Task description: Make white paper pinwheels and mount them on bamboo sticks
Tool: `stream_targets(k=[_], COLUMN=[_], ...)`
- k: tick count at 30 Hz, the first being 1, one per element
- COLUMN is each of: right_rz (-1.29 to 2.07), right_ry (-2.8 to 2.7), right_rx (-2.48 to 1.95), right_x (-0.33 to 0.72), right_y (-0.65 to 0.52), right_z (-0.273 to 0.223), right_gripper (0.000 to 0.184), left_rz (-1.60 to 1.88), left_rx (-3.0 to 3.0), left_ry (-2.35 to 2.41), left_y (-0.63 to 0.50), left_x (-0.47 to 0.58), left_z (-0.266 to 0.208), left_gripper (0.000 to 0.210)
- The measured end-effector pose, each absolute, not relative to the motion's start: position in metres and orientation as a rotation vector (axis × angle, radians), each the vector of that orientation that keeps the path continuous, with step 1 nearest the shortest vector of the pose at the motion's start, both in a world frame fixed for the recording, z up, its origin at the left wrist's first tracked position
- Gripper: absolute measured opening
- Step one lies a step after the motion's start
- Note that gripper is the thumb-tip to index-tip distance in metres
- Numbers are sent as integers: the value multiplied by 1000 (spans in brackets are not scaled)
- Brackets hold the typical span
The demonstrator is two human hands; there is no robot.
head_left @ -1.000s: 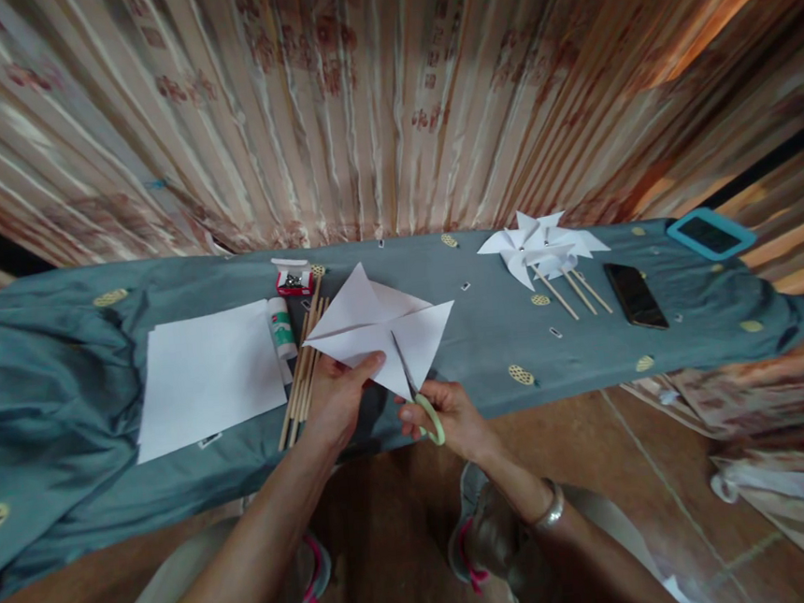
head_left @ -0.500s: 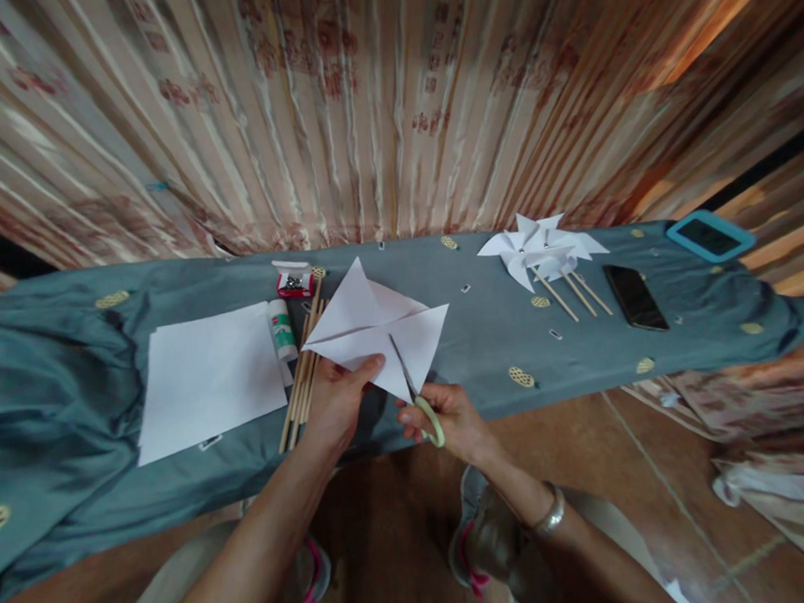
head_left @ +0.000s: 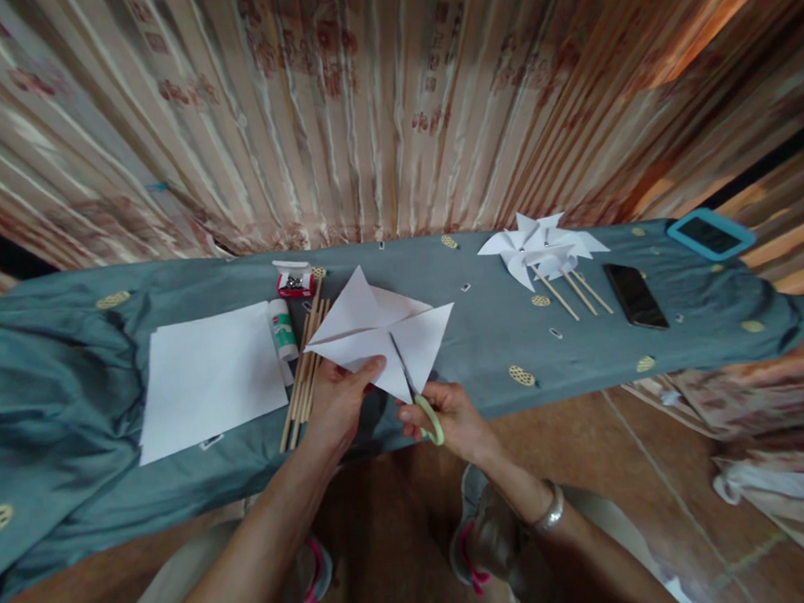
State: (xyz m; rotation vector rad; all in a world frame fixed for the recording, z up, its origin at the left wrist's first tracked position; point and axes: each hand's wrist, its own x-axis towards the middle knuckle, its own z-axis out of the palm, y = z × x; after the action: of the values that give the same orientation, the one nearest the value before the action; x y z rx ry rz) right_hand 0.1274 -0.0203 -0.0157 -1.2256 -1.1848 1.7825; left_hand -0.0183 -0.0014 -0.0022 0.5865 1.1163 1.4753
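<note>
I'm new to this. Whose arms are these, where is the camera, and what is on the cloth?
There is no machine here: these are a person's own bare hands, seen by a camera worn on the head, looking forward and down. The left hand holds a piece of white paper with cuts in it. The right hand holds scissors with a pale green handle, their blades at the paper's near corner. On the patterned cloth, to the left, lie white sheets, a green-and-white tube, thin wooden sticks and a small open box of metal bits. To the right are paper pinwheels, a phone and a blue-framed device.
</note>
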Motion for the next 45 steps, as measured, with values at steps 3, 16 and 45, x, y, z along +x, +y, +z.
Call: stream_targets(k=[3, 16, 45], right_rz=[1785, 1792, 983], right_ry=[-1189, -1135, -1552], right_rx=[-1229, -1255, -1760], right_x=[128, 125, 261], right_y=[-20, -20, -9], right_z=[-17, -16, -10], right_gripper=[39, 40, 61], left_rz=[1475, 1479, 1288], left_rx=[584, 567, 768], left_ry=[1105, 1112, 1313], left_y=[-2, -2, -30], left_x=[-18, -17, -43], left_z=[-2, 0, -16], left_gripper=[36, 39, 66])
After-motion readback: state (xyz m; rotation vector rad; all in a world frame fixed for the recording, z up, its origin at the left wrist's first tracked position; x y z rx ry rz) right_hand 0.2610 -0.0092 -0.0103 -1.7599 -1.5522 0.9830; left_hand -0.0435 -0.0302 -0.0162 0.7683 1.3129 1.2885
